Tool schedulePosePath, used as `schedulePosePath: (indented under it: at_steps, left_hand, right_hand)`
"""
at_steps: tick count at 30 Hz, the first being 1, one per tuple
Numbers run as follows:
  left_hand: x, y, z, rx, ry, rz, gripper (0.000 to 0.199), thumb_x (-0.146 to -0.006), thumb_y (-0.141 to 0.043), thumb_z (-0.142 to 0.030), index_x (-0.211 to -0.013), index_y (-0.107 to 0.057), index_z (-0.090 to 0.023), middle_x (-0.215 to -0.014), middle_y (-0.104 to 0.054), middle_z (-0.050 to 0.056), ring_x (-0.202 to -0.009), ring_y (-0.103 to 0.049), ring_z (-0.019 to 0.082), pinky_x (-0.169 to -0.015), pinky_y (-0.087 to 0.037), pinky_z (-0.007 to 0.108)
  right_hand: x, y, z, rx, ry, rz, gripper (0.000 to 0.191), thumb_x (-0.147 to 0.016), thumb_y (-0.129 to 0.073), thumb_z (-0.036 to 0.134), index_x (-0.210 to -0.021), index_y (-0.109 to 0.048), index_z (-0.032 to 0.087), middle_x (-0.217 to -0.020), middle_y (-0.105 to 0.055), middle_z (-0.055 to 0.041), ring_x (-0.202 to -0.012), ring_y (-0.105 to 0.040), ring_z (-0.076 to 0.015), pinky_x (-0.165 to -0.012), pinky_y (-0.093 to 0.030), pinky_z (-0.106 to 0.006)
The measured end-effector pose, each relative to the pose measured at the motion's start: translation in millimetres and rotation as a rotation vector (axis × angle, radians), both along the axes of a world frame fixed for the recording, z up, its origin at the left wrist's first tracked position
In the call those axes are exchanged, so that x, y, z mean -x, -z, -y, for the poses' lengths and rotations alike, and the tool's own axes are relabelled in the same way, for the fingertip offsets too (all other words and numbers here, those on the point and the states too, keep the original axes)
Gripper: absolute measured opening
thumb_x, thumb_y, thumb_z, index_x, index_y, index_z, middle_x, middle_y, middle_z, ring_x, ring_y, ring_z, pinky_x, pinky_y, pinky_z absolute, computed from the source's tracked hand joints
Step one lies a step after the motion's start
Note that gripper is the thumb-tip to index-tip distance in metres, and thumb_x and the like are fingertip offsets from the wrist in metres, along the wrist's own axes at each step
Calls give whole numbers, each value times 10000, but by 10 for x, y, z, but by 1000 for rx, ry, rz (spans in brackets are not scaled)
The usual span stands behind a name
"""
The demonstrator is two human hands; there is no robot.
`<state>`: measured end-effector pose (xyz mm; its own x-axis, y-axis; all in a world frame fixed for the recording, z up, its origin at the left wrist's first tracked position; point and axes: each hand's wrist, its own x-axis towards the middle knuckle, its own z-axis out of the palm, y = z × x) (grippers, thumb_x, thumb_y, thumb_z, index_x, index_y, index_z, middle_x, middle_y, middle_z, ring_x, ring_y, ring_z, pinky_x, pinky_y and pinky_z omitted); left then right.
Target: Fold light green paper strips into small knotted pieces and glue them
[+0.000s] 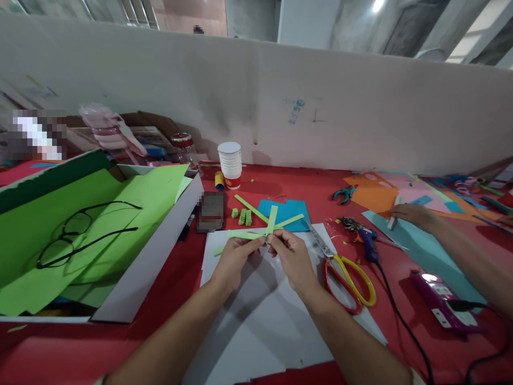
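Note:
My left hand and my right hand meet over white paper, their fingertips closed on green paper strips. Several strips fan out from between the fingers, one upright, others to the left and right. The exact crossing point is partly hidden by the fingers. Behind them lie small folded green pieces and a blue paper. Scissors with red and yellow handles rest just right of my right hand, blades toward the blue paper.
At left, an open box holds green sheets and glasses. Paper cups and a phone are ahead. Rightward lie a glue gun, pliers, a purple power strip and another person's hand.

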<state>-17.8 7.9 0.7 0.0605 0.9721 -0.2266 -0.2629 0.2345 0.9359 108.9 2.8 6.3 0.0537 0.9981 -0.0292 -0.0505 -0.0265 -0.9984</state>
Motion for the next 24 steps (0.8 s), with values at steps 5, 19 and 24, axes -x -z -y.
schedulePosePath:
  at_steps: [5,19,24]
  left_hand:
    - [1,-13,7,13,-6,6,235,-628,-740,-321,-518,-617,-154,-502,-512,-29,-522,-404,90,-545,-300,247]
    - [22,11,-76,204,13,312,187,-538,-785,-242,-542,-634,-130,-490,-519,-19,-500,-438,75,-521,-338,215]
    - [-16,-8,-19,32,7,162,216,-594,-760,-296,-534,-628,-136,-522,-537,-5,-548,-457,98,-567,-357,238]
  right_hand:
    - [-15,36,-3,-73,6,72,145,-769,-592,323,-747,-635,186,-640,-566,16,-560,-516,-119,-562,-420,-249]
    - [62,-44,69,-119,-79,-84,256,-702,-672,256,-944,-626,187,-753,-609,0,-686,-568,-131,-665,-478,-265]
    - [52,-40,60,-96,2,-28,174,-773,-605,311,-877,-622,172,-682,-606,2,-588,-550,-114,-578,-469,-245]
